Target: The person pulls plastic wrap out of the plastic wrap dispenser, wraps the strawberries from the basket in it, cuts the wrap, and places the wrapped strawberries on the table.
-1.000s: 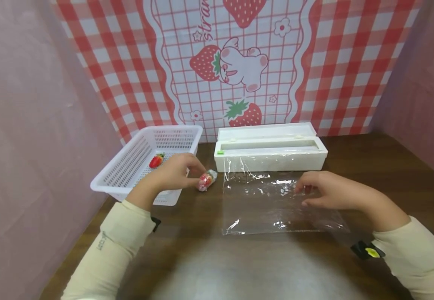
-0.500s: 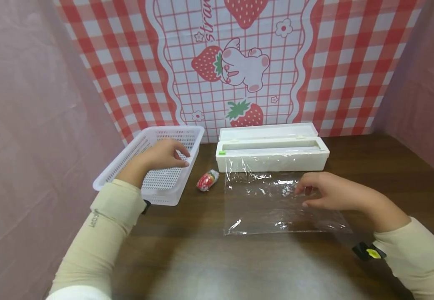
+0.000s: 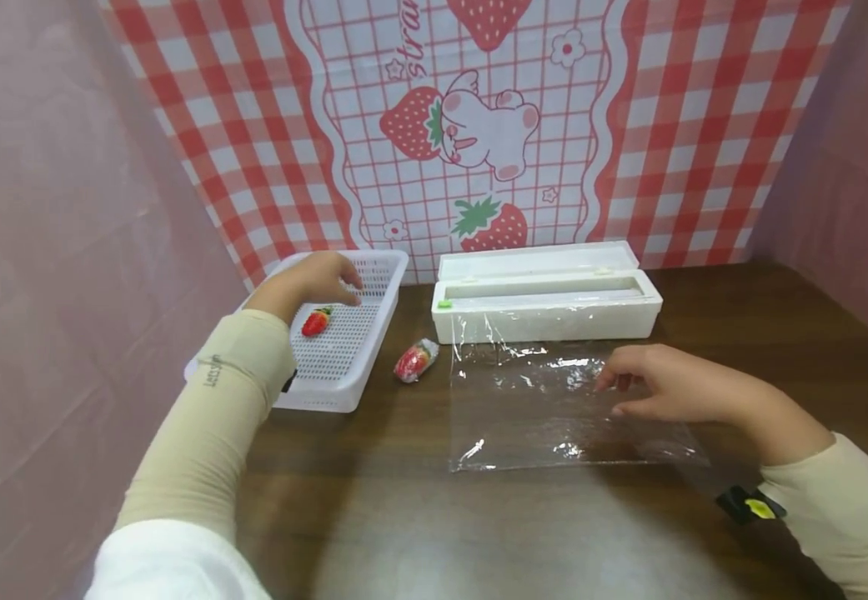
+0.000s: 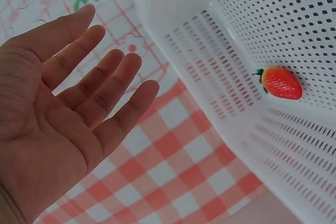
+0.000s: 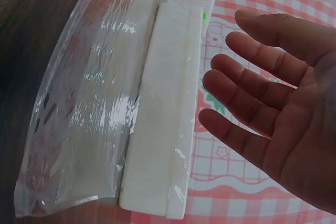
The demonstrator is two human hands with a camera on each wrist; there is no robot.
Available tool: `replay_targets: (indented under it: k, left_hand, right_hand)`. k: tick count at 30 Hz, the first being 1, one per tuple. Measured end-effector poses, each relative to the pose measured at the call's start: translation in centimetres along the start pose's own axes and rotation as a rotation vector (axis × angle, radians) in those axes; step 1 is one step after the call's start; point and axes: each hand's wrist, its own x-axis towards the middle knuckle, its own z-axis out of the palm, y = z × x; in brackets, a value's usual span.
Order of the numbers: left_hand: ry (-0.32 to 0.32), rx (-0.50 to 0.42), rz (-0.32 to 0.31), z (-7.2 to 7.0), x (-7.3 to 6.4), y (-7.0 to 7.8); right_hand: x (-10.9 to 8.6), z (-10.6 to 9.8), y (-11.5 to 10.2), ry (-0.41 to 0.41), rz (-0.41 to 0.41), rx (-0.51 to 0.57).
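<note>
The left hand (image 3: 319,280) hung over a white perforated plastic basket (image 3: 339,354), its grip slack and holding nothing.
A red strawberry with green leaves (image 3: 317,322) lay inside, near that hand but untouched. The right hand (image 3: 666,386), its grip relaxed, half spread and likewise holding nothing, hovered over clear plastic film (image 3: 519,421) draped from a long white box (image 3: 554,323) onto the brown wooden desk (image 3: 434,533). A film-wrapped red strawberry (image 3: 415,362) lay between basket and box.
</note>
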Motion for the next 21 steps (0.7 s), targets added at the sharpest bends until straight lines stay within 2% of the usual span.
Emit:
replay_targets:
  k: [6,12,16,18,21]
  left_hand:
    - [-0.002,-0.065,-0.074,0.0,1.6,-1.5]
    - [0.023,-0.229,-0.22,-0.5,3.0,-3.1]
    - [0.017,-0.277,-0.289,-0.3,3.9,-4.8]
    - [0.05,-0.308,-0.311,0.4,4.4,-6.0]
    - [0.134,-0.378,-0.34,1.9,4.9,-7.9]
  right_hand:
    - [-0.2,0.0,0.3,0.01,-0.024,-0.001]
    - [-0.5,0.2,0.8,0.039,-0.053,-0.031]
    - [-0.4,0.2,1.1,0.016,-0.031,-0.021]
    - [-0.3,0.2,1.1,0.005,-0.022,-0.012]
    - [-0.1,0.3,1.2,-0.005,-0.025,-0.006]
